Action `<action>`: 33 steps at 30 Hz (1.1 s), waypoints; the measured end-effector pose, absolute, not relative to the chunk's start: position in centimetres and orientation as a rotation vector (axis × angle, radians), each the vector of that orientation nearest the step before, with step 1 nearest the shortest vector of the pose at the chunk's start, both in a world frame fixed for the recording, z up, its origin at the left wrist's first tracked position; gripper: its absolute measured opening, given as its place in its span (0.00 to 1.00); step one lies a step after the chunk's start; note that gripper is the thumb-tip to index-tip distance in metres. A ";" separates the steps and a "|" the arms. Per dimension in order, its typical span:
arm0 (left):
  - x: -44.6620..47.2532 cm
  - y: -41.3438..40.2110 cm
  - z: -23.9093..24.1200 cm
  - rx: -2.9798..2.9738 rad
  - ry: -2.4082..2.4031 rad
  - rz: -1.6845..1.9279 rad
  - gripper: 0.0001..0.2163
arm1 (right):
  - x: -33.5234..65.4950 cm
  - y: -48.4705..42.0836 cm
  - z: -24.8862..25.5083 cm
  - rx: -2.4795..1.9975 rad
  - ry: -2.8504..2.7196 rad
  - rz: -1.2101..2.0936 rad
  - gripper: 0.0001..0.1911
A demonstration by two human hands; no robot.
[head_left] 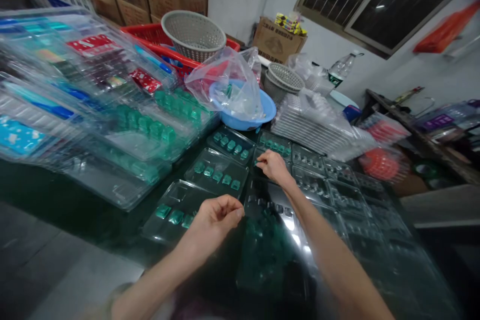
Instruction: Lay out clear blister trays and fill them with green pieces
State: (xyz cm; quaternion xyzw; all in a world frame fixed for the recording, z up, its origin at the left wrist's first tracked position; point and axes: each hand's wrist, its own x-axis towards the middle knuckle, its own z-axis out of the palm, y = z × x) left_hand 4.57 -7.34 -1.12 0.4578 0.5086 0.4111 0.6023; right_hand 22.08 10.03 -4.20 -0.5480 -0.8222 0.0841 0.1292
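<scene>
My right hand reaches over a clear plastic tray in the back row, its fingers pinched. A bit of green shows at the fingertips, apparently a small green plastic piece. Nearer to me, my left hand is closed in a pinch above the right side of a clear tray; what it holds, if anything, is hidden. That tray has a row of translucent green pieces, partly covered by the hand. Behind it, another tray holds several green pieces. A heap of loose green pieces lies blurred in front of me.
Packed clear trays are piled at left. Behind are a blue basin with a plastic bag, a grey basket and a red crate. Stacked clear trays stand at back right; more trays lie at right.
</scene>
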 end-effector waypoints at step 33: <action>7.5 -7.0 -1.9 1.482 1.232 0.973 0.05 | 25.0 -7.1 -1.0 -1.327 -1.989 0.781 0.10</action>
